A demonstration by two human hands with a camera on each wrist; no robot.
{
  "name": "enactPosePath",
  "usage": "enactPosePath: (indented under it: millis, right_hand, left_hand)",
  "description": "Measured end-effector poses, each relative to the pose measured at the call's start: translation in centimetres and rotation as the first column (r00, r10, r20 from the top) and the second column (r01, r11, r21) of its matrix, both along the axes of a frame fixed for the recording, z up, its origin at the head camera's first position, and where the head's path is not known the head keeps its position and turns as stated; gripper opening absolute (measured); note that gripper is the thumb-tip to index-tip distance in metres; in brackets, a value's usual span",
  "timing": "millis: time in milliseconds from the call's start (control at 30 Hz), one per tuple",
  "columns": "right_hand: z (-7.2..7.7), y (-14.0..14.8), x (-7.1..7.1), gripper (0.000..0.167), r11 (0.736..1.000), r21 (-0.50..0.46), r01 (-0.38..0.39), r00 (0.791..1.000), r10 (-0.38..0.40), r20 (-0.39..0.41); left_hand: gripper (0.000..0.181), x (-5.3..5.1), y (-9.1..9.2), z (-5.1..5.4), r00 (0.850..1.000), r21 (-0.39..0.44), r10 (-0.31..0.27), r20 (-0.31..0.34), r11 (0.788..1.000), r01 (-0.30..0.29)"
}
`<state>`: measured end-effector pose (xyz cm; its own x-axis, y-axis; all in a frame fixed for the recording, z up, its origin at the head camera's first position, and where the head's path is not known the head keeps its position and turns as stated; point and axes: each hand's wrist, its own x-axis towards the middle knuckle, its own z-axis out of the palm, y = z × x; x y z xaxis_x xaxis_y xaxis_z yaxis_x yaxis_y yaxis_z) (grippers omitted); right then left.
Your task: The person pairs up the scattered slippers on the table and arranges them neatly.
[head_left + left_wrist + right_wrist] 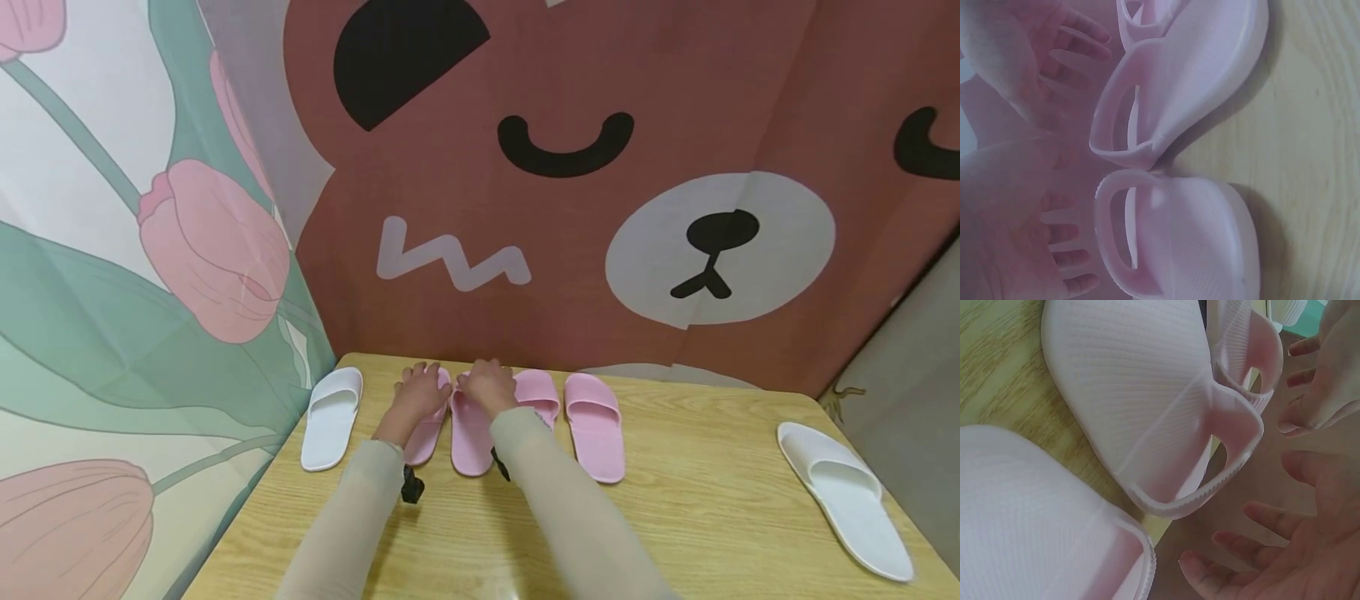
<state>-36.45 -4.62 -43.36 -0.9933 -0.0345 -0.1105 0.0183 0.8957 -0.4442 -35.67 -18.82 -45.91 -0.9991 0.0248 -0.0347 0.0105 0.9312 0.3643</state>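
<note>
In the head view my left hand [422,393] is over the toe end of a pink slipper [424,443]. My right hand [491,387] is beside it, above a second pink slipper [471,443]. The left wrist view has the left hand [1010,231] with fingers spread and a gap to the slipper strap [1107,219]. Similarly, the right hand [1279,544] in the right wrist view has loosely extended fingers, apart from the slippers. Neither hand holds anything. A third pink slipper [538,392] is partly hidden by the right arm, with a fourth [597,433] to its right.
A white slipper [330,425] lies at the table's left edge, another [847,500] at the far right. The wooden table [697,492] meets a bear-printed cloth [570,317] at the back. Flower-printed cloth [210,250] borders the left side.
</note>
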Motion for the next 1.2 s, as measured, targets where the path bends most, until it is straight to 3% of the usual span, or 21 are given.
enactPosePath:
  millis: [467, 833, 1200]
  right_hand:
    - [0.9, 1.0, 0.5, 0.045, 1.000, -0.006, 0.010, 1.000, -0.010, -0.013]
    - [0.8, 2.0, 0.2, 0.044, 1.000, -0.003, 0.021, 1.000, -0.021, -0.012]
    - [0.8, 3.4, 0.1, 0.042, 0.999, -0.041, 0.011, 1.000, -0.012, -0.020]
  left_hand:
    - [0.066, 0.4, 0.6, 1.0, 1.000, 0.011, -0.003, 0.001, 1.000, 0.003]
    - [0.064, 0.7, 0.7, 1.1, 0.999, -0.025, -0.010, -0.036, 1.000, 0.009]
    - [0.066, 1.1, 0.2, 1.2, 0.999, -0.006, 0.007, -0.048, 1.000, -0.007]
